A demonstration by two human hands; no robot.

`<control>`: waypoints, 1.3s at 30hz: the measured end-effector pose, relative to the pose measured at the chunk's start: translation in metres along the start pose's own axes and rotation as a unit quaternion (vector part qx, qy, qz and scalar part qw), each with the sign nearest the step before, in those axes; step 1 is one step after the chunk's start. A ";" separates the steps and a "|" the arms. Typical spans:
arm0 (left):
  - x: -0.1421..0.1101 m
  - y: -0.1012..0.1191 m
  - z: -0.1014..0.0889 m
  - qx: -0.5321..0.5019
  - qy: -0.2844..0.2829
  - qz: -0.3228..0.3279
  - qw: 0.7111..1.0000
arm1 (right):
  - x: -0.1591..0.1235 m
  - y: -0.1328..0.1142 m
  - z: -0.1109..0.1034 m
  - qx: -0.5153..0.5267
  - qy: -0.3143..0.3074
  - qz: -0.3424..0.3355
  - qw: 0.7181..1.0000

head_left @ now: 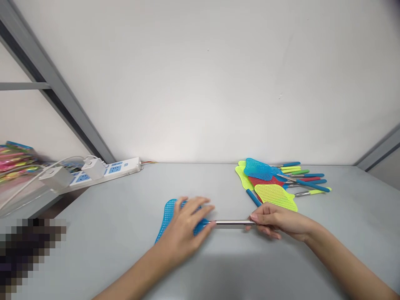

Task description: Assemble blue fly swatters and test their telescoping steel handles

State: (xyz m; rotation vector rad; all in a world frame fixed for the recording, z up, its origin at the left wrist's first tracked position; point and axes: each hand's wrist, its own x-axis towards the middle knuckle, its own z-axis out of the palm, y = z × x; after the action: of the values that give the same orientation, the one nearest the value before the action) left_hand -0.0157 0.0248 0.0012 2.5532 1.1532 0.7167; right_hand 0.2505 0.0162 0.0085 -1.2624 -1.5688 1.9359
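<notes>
A blue fly swatter [168, 213] with a perforated head and a metal rod lies level in front of me. My left hand [189, 223] is over its head with the fingers spread, slightly blurred, and the thumb by the neck. Between the thumb and fingers of my right hand [270, 219] is the far part of the metal rod [234, 222]. A blue grip [253, 198] shows just behind my right hand; whether it belongs to this swatter or another is hidden.
Several blue, yellow-green and red fly swatters [276, 198] lie piled at the back right by the wall. A white power strip [125, 166] with plugged-in adapters [93, 168] sits at the left edge. Colourful packaged items [18, 162] lie beyond it, and a pixelated patch covers the lower left.
</notes>
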 end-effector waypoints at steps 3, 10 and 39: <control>-0.005 0.010 0.005 -0.046 -0.141 0.055 0.987 | 0.002 0.000 0.010 -0.004 -0.025 0.001 1.000; -0.005 0.002 0.007 -0.040 -0.145 0.004 0.989 | -0.010 -0.010 -0.007 -0.075 0.136 -0.004 0.988; 0.002 -0.005 -0.002 -0.109 -0.077 -0.096 0.986 | -0.003 0.001 -0.018 -0.137 0.263 -0.074 0.952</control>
State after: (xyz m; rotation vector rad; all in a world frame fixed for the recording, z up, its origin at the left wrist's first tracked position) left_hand -0.0192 0.0295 0.0015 2.2379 1.1788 0.5539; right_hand 0.2667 0.0244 0.0086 -1.5563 -1.6130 1.1794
